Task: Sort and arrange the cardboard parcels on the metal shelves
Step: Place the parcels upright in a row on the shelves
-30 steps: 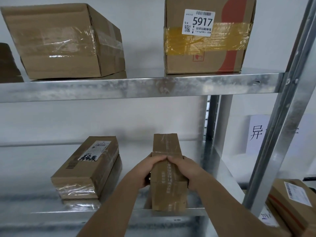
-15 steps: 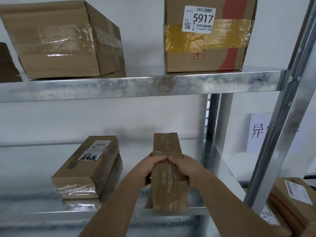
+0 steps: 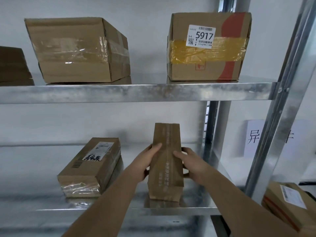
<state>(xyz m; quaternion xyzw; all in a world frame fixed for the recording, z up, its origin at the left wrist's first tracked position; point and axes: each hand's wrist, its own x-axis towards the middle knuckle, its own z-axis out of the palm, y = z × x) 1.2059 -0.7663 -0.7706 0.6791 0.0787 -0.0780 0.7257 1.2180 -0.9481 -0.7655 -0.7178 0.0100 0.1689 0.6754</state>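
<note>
A narrow brown parcel (image 3: pixel 166 161) with printed tape along its top lies lengthwise on the lower metal shelf (image 3: pixel 172 211), near the front edge. My left hand (image 3: pixel 145 162) grips its left side, thumb laid over the top face. My right hand (image 3: pixel 189 164) grips the right side the same way. To the left on the same shelf sits a flat labelled parcel (image 3: pixel 90 168) wrapped in clear tape. On the upper shelf (image 3: pixel 136 94) stand a plain taped box (image 3: pixel 77 50) and a box labelled 5917 (image 3: pixel 207 46) with yellow tape.
A dark brown box (image 3: pixel 13 67) shows at the upper shelf's left edge. The shelf's metal upright (image 3: pixel 277 117) runs down the right side. Beyond it, lower right, lies another labelled parcel (image 3: pixel 289 202). A white paper sign (image 3: pixel 253 139) hangs on the wall behind.
My hands have slid apart from the middle of the narrow parcel's top to its two sides. The parcel stays on the shelf. My view has tilted upward a little.
</note>
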